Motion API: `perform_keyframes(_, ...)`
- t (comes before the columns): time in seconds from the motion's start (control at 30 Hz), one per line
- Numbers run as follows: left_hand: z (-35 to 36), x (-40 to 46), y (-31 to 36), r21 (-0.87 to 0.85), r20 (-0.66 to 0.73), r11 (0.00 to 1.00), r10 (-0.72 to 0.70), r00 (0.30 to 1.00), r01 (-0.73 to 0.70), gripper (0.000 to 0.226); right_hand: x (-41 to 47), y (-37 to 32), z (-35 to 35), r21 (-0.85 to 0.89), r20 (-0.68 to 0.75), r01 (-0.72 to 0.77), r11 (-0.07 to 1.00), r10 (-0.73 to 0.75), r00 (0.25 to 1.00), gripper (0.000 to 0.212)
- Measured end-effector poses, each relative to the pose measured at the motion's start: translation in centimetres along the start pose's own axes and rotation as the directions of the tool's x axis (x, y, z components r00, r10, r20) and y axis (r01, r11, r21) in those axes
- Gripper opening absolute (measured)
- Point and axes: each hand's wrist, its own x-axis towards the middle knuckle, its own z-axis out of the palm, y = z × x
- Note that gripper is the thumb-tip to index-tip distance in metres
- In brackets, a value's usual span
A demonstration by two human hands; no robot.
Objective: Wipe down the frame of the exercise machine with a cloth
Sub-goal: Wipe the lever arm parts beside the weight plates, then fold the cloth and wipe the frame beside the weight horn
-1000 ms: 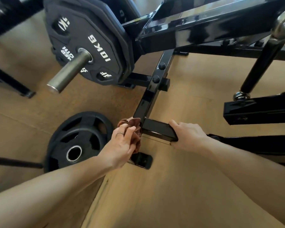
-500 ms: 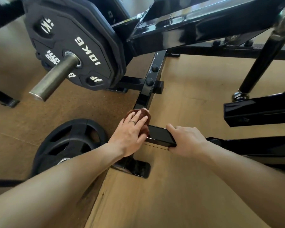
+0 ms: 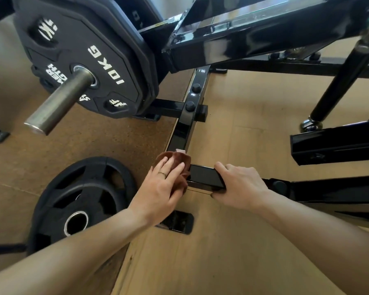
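Head view, the only one. Left hand [image 3: 164, 184] laid flat on a brown cloth [image 3: 179, 160], fingers straight and spread, pressing the cloth onto the black frame [image 3: 184, 128] at the low joint where the long floor rail meets the short cross tube [image 3: 205, 175]; a small pale tag showing at the cloth's far edge. Right hand [image 3: 241, 186] just right of the cloth, fingers and thumb wrapped round the cross tube, apparently steadying the body, no cloth in it. Loaded 10 kg plate [image 3: 90, 58] on a steel sleeve [image 3: 58, 103] at far left; loose plate [image 3: 83, 196] flat on the floor at near left, close to the left wrist. Floor foot [image 3: 177, 222] of the frame just below the left hand. Progress, as judgement only: wiping under way at one low joint; no visible difference between cleaned and uncleaned paint, gloss and reflections everywhere, so amount already done not readable. Apparently left to cover: long rail running away past the two bolt heads [image 3: 193, 96], big upper beam [image 3: 264, 35] at far right, angled strut [image 3: 345, 75], right-side tubes, stretch of cross tube under the right hand. Task likely nearer start or middle than end, given how much frame lies beyond the cloth.
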Motion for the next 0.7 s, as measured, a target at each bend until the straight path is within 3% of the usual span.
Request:
perform_keyframes(0.13, -0.3, 3.2, -0.4, -0.014, -0.003, 1.0, -0.015, 1.0, 0.015, 0.061, 0.1, -0.3, 0.4, -0.022, -0.098, 0.002, 1.0, -0.004, 0.995, 0.051)
perform_keyframes(0.43, -0.9, 18.6, 0.3, -0.048, -0.028, 0.973, -0.228, 0.973, 0.226, 0.061, 0.4, -0.4, 0.5, -0.032, -0.093, -0.012, 0.999, 0.009, 0.996, 0.057)
perform_keyframes(0.57, -0.8, 18.1, 0.8, -0.009, -0.048, 0.972, -0.236, 0.971, 0.236, 0.062, 0.2, -0.4, 0.6, -0.044, -0.106, -0.008, 0.999, 0.003, 0.994, 0.053)
perform_keyframes(0.7, -0.2, 11.7, 0.8, 0.053, -0.084, 0.988, -0.143, 0.986, 0.148, 0.062, 0.1, -0.5, 0.3, -0.038, -0.104, -0.02, 0.999, 0.016, 0.994, 0.054)
